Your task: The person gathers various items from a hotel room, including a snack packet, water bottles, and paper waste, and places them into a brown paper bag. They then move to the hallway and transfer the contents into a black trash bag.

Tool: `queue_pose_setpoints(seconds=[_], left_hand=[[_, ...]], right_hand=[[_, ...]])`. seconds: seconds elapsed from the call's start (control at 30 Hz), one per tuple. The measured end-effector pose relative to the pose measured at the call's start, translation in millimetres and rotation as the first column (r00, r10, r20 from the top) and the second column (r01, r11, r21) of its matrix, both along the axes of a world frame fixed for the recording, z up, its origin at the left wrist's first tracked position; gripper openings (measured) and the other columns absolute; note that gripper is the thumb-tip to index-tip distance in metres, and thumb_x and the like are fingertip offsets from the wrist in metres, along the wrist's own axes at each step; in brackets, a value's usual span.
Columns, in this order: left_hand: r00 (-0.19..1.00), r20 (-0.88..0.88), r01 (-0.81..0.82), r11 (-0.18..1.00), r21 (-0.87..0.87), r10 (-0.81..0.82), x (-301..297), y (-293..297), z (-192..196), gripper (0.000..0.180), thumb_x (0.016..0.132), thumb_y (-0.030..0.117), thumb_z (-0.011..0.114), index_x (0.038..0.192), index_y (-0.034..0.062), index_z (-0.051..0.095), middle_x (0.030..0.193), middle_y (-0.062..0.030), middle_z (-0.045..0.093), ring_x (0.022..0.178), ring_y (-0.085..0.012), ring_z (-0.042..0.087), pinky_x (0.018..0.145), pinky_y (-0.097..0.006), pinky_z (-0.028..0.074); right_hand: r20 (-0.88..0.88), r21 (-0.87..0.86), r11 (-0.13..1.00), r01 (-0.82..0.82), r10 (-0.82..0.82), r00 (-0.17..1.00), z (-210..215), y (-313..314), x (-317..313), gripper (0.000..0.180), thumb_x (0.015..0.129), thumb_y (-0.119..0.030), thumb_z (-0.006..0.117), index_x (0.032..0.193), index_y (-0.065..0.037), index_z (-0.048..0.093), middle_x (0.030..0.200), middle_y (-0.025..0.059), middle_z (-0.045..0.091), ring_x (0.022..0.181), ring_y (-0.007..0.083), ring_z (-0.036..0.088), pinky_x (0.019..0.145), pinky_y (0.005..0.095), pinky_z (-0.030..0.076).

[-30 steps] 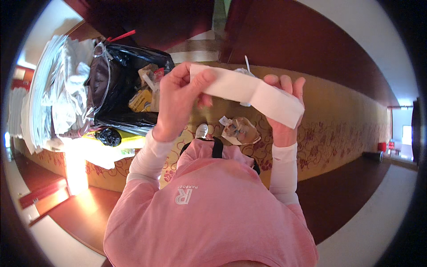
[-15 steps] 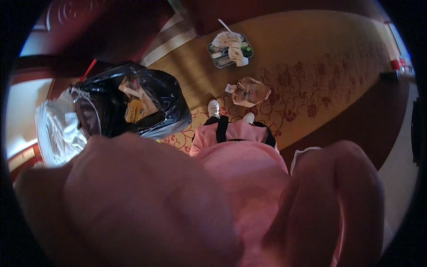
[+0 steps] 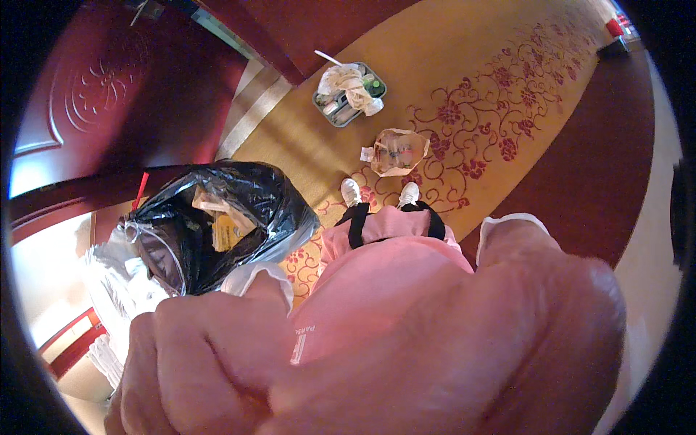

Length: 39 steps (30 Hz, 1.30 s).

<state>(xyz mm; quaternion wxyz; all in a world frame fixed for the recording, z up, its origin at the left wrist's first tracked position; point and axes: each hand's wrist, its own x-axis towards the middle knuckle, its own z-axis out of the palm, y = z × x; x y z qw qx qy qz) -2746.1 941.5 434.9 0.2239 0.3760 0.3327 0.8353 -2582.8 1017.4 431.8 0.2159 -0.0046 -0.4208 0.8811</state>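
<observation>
My left hand and my right hand are raised very close to the camera and fill the lower part of the view. The fingers of both are curled inward. Along the thumb of my left hand shows a thin white edge, and a similar white rim curves round the thumb of my right hand. What the fingers hold, if anything, is hidden. Below them is my pink top. An open black plastic bag, with brown and yellow packaging inside, stands beyond my left hand.
White linens are left of the bag. On the patterned carpet are a grey caddy with bottles, a beige cloth and a white handle, and a light brown bag before my shoes. A dark red door stands far left.
My right hand has swung inward toward my left hand, and both look sharper and brighter. The view has tilted, showing more of the door and the whole right shoe.
</observation>
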Motion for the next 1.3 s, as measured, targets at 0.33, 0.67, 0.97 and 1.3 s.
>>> queue_pose_setpoints(seconds=[0.33, 0.67, 0.97, 1.3], left_hand=[[0.999, -0.034, -0.029, 0.999, 0.037, 0.030, 2, 17, 1, 0.005, 0.088, 0.013, 0.062, 0.088, 0.0122, 0.058, 0.075, 0.0044, 0.064, 0.060, -0.0138, 0.059, 0.052, -0.025, 0.041], [0.995, -0.057, -0.082, 0.995, 0.056, 0.085, 20, 10, 15, 0.003, 0.089, 0.015, 0.060, 0.087, 0.0160, 0.057, 0.075, 0.0084, 0.063, 0.062, -0.0152, 0.059, 0.054, -0.027, 0.040], [0.982, -0.081, -0.165, 0.985, 0.043, 0.168, 43, 2, 22, 0.004, 0.090, 0.017, 0.058, 0.086, 0.0195, 0.057, 0.075, 0.0119, 0.062, 0.064, -0.0165, 0.059, 0.056, -0.028, 0.040], [0.981, -0.185, 0.072, 0.997, 0.042, -0.063, 47, 2, 23, 0.004, 0.087, 0.016, 0.060, 0.084, 0.0181, 0.057, 0.073, 0.0093, 0.061, 0.065, -0.0165, 0.060, 0.057, -0.028, 0.041]], right_hand=[[0.053, 0.069, 0.996, 0.052, -0.055, 0.997, 13, 11, 11, 0.019, 0.085, -0.023, 0.065, 0.089, -0.006, 0.056, 0.096, 0.0101, 0.060, 0.091, 0.0201, 0.058, 0.082, 0.0364, 0.044], [0.123, 0.136, 0.985, 0.108, -0.125, 0.984, 28, 18, 21, 0.017, 0.084, -0.021, 0.066, 0.084, -0.008, 0.056, 0.091, 0.0082, 0.060, 0.088, 0.0183, 0.056, 0.080, 0.0353, 0.041], [0.184, 0.160, 0.973, 0.165, -0.194, 0.963, 37, 23, 38, 0.015, 0.083, -0.019, 0.066, 0.080, -0.008, 0.056, 0.086, 0.0064, 0.059, 0.085, 0.0167, 0.055, 0.078, 0.0343, 0.039], [0.189, 0.163, 0.967, 0.198, -0.227, 0.955, 34, 13, 57, 0.016, 0.083, -0.018, 0.066, 0.075, -0.010, 0.055, 0.081, 0.0045, 0.059, 0.082, 0.0149, 0.053, 0.076, 0.0332, 0.037]])
